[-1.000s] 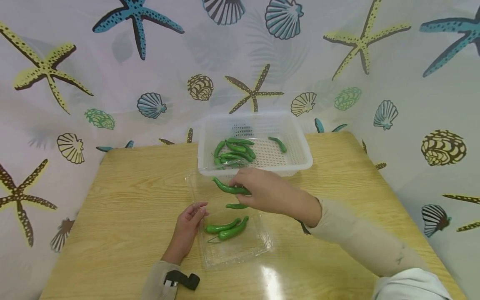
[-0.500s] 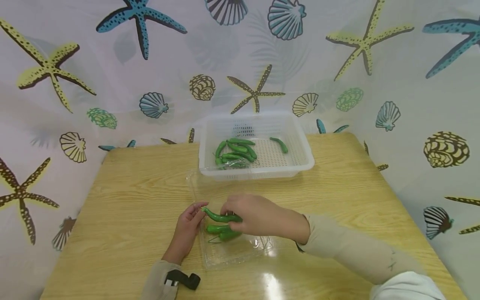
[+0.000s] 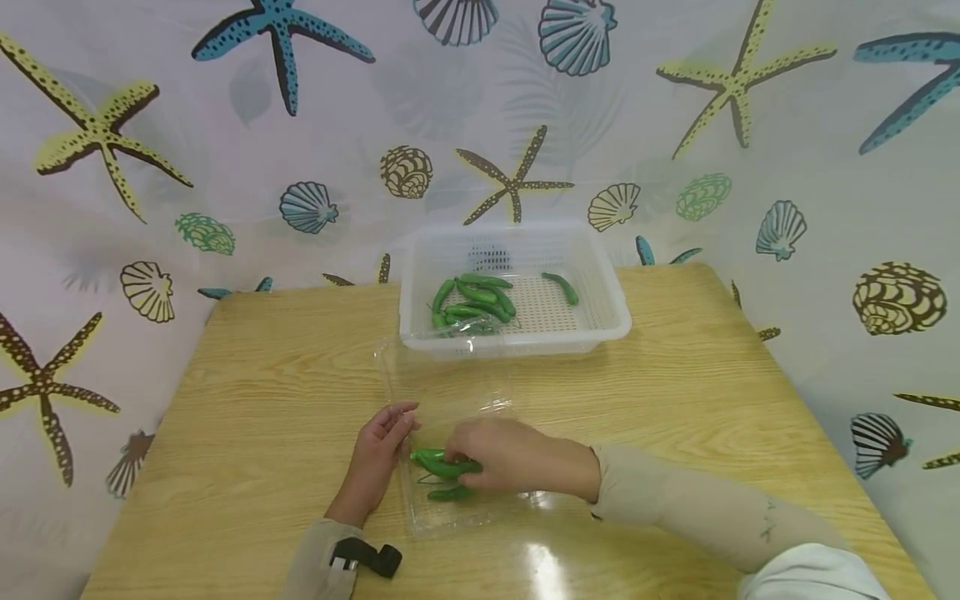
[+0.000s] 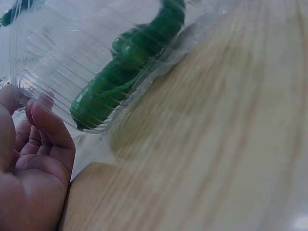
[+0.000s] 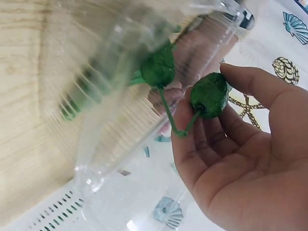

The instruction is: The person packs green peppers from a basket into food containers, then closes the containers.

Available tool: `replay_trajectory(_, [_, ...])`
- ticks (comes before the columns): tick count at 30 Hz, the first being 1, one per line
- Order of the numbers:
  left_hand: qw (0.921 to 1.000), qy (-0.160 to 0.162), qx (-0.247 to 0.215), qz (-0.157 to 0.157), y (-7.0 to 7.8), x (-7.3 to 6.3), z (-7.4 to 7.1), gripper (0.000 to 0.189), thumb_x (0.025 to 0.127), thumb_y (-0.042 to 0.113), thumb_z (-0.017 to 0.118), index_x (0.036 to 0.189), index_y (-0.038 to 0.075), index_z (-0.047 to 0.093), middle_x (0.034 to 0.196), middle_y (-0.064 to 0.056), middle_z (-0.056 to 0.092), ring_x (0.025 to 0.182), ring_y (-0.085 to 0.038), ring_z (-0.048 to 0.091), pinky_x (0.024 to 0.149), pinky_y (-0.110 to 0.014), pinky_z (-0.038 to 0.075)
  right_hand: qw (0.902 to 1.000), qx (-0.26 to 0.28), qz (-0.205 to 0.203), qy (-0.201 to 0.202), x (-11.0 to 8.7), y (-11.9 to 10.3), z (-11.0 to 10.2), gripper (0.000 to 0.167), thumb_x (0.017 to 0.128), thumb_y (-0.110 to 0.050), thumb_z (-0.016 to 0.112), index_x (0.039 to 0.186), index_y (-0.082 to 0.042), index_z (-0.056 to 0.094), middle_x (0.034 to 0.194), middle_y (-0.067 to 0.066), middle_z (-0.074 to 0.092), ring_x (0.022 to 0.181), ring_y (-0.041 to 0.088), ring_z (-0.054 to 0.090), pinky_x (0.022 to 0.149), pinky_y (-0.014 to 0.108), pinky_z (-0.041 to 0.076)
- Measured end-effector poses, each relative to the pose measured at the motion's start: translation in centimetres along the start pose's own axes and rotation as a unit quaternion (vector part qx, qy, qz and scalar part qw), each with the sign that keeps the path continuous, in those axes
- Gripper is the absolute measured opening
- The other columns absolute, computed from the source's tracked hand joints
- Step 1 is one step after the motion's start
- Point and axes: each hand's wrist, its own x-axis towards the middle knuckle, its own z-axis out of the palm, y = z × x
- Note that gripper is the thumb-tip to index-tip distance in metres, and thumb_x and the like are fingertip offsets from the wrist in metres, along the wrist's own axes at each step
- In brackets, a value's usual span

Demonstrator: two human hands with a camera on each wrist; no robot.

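Observation:
My right hand [image 3: 517, 458] pinches a green chili pepper [image 5: 210, 95] between thumb and fingers, low over the tray half of a clear plastic clamshell box [image 3: 450, 522]. In the right wrist view its stem end faces the camera, and another pepper [image 5: 159, 67] shows close beside it. Under the held one, a pepper [image 3: 448, 494] lies in the box near the front, partly covered by the right hand. My left hand [image 3: 375, 454] pinches the box's left edge with thumb and forefinger. Through the ribbed wall, the left wrist view shows peppers [image 4: 103, 96] lying together.
Behind the box stands a white perforated basket [image 3: 525, 340] with several green peppers [image 3: 480, 300] on its left and a single pepper [image 3: 560, 288] at right. The box's open lid [image 3: 442, 379] leans toward the basket's front. A patterned curtain [image 3: 337, 100] closes off the wooden table's back.
My right hand has moved down and toward me with the pepper, from near the basket's front to low over the box. The left hand has stayed at the box's edge.

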Motion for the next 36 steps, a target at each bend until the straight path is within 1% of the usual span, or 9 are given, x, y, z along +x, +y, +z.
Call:
replay_trajectory(8, [0.9999, -0.007, 0.008, 0.008, 0.2, -0.3, 0.0, 0.041, 0.089, 0.037, 0.061, 0.119, 0.009, 0.057, 0.1, -0.013, 0.058, 0.081, -0.014, 0.051, 0.063, -0.019, 0.042, 0.9993, -0.016, 0.023, -0.026, 0.3, 0.4, 1.9, 0.024, 0.079, -0.019, 0.071, 0.103, -0.017, 0.068, 0.09, -0.009, 0.061, 0.076, 0.002, 0.053, 0.066, 0.019, 0.046])
replay_trajectory(14, [1.0, -0.006, 0.001, 0.003, 0.2, -0.3, 0.1, 0.04, 0.089, 0.037, 0.062, 0.117, 0.009, 0.058, 0.099, -0.013, 0.057, 0.08, -0.014, 0.049, 0.064, -0.02, 0.042, 0.9979, -0.02, 0.044, -0.043, 0.5, 0.6, 3.1, 0.024, 0.078, -0.019, 0.073, 0.101, -0.019, 0.068, 0.092, -0.01, 0.061, 0.078, 0.004, 0.054, 0.066, 0.022, 0.046])
replay_trajectory(18, [1.0, -0.003, 0.003, -0.003, 0.3, -0.2, 0.1, 0.04, 0.089, 0.038, 0.061, 0.118, 0.01, 0.058, 0.101, -0.013, 0.057, 0.08, -0.014, 0.049, 0.064, -0.02, 0.042, 0.9976, -0.027, 0.047, -0.043, 0.7, 0.7, 3.5, 0.024, 0.078, -0.02, 0.073, 0.102, -0.02, 0.068, 0.094, -0.01, 0.061, 0.079, 0.004, 0.054, 0.065, 0.023, 0.047])
replay_trajectory(23, [0.9999, -0.001, 0.008, -0.006, 0.3, -0.2, 0.0, 0.04, 0.09, 0.038, 0.06, 0.118, 0.01, 0.058, 0.102, -0.014, 0.057, 0.083, -0.016, 0.05, 0.065, -0.02, 0.042, 0.9977, -0.029, 0.048, -0.039, 0.7, 1.0, 3.7, 0.025, 0.078, -0.02, 0.073, 0.102, -0.021, 0.068, 0.096, -0.01, 0.061, 0.081, 0.004, 0.054, 0.065, 0.025, 0.047])
replay_trajectory(26, [1.0, -0.002, 0.008, -0.003, 0.2, -0.2, 0.0, 0.04, 0.089, 0.038, 0.06, 0.118, 0.01, 0.058, 0.101, -0.014, 0.057, 0.083, -0.016, 0.05, 0.064, -0.02, 0.042, 0.9981, -0.023, 0.047, -0.034, 0.7, 1.2, 3.8, 0.025, 0.077, -0.021, 0.073, 0.102, -0.022, 0.068, 0.093, -0.012, 0.06, 0.078, 0.004, 0.053, 0.064, 0.023, 0.046])
replay_trajectory(28, [0.9999, -0.005, 0.008, -0.007, 0.4, -0.2, 0.0, 0.037, 0.091, 0.034, 0.059, 0.119, 0.009, 0.058, 0.101, -0.014, 0.057, 0.081, -0.015, 0.05, 0.063, -0.02, 0.042, 0.9985, -0.019, 0.044, -0.028, 0.6, 1.3, 3.7, 0.026, 0.078, -0.021, 0.072, 0.103, -0.023, 0.068, 0.091, -0.012, 0.059, 0.077, 0.003, 0.052, 0.063, 0.022, 0.045])
replay_trajectory(33, [0.9999, -0.004, 0.007, -0.014, 0.4, -0.1, -0.1, 0.038, 0.093, 0.032, 0.057, 0.121, 0.007, 0.056, 0.101, -0.013, 0.057, 0.08, -0.014, 0.049, 0.063, -0.02, 0.042, 0.999, -0.023, 0.036, -0.015, 0.4, 1.7, 3.0, 0.024, 0.082, -0.023, 0.069, 0.105, -0.021, 0.066, 0.094, -0.01, 0.058, 0.078, 0.003, 0.051, 0.063, 0.02, 0.044])
replay_trajectory(36, [1.0, -0.001, 0.002, -0.007, 0.2, 0.0, -0.1, 0.042, 0.09, 0.035, 0.06, 0.121, 0.007, 0.056, 0.101, -0.013, 0.058, 0.081, -0.013, 0.05, 0.063, -0.019, 0.043, 0.9991, -0.025, 0.033, -0.003, 0.4, 2.1, 2.1, 0.021, 0.084, -0.023, 0.067, 0.104, -0.018, 0.066, 0.095, -0.008, 0.06, 0.08, 0.004, 0.053, 0.064, 0.021, 0.045])
